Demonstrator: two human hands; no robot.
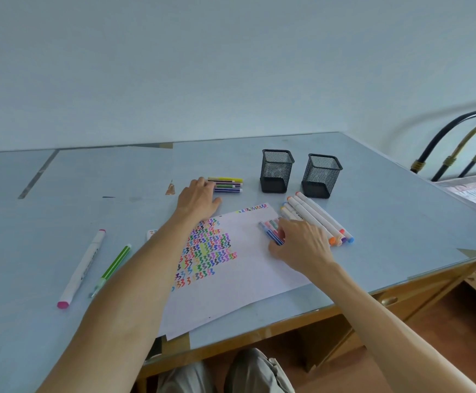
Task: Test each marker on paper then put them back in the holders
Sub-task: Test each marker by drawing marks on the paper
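Note:
A white paper sheet covered with coloured squiggles lies in the middle of the table. My left hand reaches past its far edge, fingertips on a small stack of thin striped markers. My right hand lies on the sheet's right edge, fingers curled around a bundle of thin markers. Several thick white markers lie side by side just right of that hand. Two black mesh holders stand behind them; I see nothing sticking out of either.
A thick white marker with pink caps and a green striped marker lie at the left. The table's front and right edges are close. A metal bed frame stands at the far right.

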